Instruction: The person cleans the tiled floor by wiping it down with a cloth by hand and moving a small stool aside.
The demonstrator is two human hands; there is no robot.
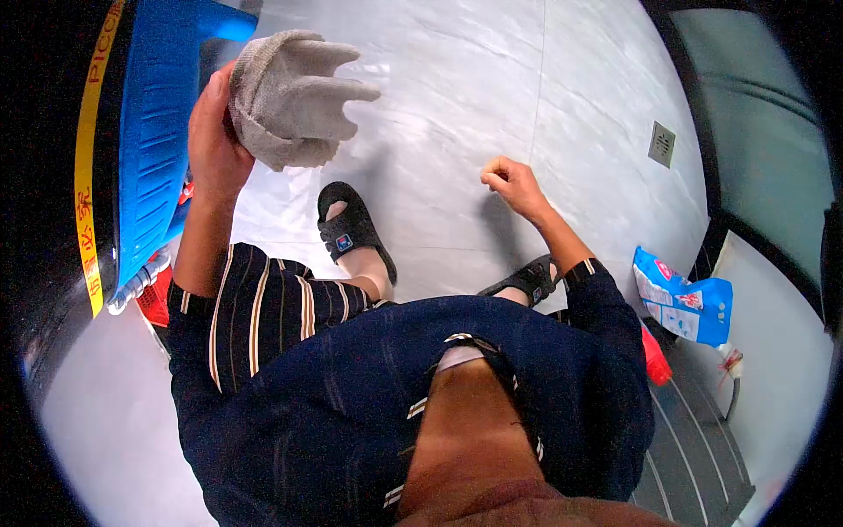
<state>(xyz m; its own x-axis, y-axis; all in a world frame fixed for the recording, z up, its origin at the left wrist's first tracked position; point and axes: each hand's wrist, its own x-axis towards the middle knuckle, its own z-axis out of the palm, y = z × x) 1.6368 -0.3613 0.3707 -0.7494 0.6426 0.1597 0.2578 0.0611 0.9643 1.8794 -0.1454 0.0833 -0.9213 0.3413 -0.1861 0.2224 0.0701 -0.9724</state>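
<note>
My left hand (215, 145) is wrapped round a bunched grey cloth (294, 101) at the upper left. The cloth's free edge hangs in wavy folds towards the right, and part of my fingers is hidden behind it. At the centre right, my right hand (514, 184) is held over the pale marbled floor (439, 105), apart from the cloth. Its fingers are curled in, and nothing shows in them. Below and between the hands are my feet in dark slippers (358, 230).
On the left stands a ridged blue plastic thing (154, 149) beside a yellow strip with lettering (88, 167). A square floor drain (661, 144) lies at the right. Nearer me are a blue-and-white bag (689, 299), a red object (656, 356) and a grey striped surface (694, 439).
</note>
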